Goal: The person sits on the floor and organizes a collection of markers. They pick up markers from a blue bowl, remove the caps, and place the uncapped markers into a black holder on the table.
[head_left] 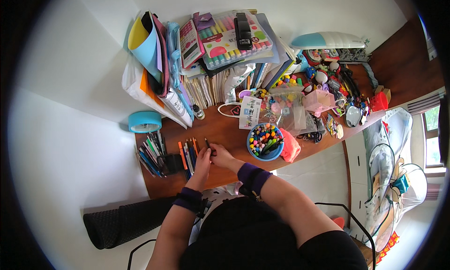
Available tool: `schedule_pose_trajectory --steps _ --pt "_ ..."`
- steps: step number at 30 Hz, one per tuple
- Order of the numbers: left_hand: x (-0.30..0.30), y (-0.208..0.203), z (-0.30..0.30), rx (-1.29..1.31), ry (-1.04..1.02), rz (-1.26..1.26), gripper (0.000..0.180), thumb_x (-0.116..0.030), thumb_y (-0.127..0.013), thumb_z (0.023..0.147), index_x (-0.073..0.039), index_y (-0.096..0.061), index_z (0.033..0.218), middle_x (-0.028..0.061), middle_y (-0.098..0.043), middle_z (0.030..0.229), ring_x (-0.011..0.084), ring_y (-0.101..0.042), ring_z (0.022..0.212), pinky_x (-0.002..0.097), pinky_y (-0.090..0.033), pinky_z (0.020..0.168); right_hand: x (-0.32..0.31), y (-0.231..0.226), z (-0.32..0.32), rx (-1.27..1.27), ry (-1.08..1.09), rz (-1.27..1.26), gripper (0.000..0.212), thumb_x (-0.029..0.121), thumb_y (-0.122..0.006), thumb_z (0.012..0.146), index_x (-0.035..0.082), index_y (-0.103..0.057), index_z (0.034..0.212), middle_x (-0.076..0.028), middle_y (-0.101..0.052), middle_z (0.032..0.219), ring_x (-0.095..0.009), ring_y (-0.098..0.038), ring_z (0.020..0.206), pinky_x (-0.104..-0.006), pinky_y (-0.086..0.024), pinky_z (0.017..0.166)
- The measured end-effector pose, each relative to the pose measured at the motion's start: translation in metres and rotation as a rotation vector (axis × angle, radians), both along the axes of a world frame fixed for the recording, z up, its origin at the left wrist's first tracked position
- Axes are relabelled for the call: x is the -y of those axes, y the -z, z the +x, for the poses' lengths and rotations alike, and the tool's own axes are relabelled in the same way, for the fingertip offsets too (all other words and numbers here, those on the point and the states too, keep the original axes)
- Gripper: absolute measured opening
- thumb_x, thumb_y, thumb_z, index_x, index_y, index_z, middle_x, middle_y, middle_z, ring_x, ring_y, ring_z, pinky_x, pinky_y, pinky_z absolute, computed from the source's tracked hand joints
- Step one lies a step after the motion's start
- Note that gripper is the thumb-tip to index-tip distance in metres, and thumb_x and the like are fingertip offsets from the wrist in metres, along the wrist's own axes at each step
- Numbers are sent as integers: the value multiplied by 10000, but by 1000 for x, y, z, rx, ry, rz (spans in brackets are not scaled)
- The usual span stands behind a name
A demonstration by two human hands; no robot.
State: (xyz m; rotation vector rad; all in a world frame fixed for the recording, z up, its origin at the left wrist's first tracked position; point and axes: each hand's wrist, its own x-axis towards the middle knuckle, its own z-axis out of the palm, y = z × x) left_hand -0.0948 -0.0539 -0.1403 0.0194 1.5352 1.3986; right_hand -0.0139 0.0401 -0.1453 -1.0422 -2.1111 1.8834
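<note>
My right hand (pixel 221 155) pinches a dark pen (pixel 207 144) by its lower end, just above the brown desk (pixel 225 129). My left hand (pixel 202 163) rests flat beside it, fingers touching a row of pens and pencils (pixel 186 153) laid out on the desk, including an orange one. Both wrists wear purple bands. A blue cup (pixel 265 142) full of coloured markers stands just right of my right hand.
A pile of pens (pixel 152 155) lies at the desk's left end, below a blue tape roll (pixel 144 122). Books, folders and a marker box (pixel 234 38) are stacked behind. Toys and clutter (pixel 328 92) fill the right. A black rolled mat (pixel 126 221) lies on the floor.
</note>
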Motion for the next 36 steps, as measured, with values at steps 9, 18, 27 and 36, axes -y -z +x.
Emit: schedule_pose_trajectory --steps 9,18,27,36 --pt "-1 -1 6 18 1 5 460 -247 -537 972 -18 -451 1361 88 -565 1253 174 -542 1155 324 -428 981 0 14 3 64 61 -307 395 50 -594 855 -15 -556 1242 -143 -681 1011 -202 -666 874 -314 -537 722" --pt "5 -31 23 -238 97 203 361 -138 -521 981 -13 -504 1319 72 -576 1230 169 -567 1117 306 -462 951 -8 -38 29 -135 84 -30 266 41 -613 864 19 -623 1129 -85 -686 956 -185 -669 821 -302 -537 732" --pt "-7 -122 62 -431 112 307 344 -68 -521 963 -8 -546 1301 85 -513 1209 159 -536 1127 280 -431 968 -26 -112 73 -270 164 131 225 31 -647 868 16 -602 1088 -72 -654 940 -154 -667 827 -280 -537 729" --pt "-40 -163 93 -546 346 456 318 -3 -510 948 4 -568 1261 90 -546 1191 173 -571 1115 280 -447 954 -52 -158 136 -380 268 328 223 -7 -665 837 34 -599 1045 -74 -642 908 -168 -658 797 -276 -528 665"
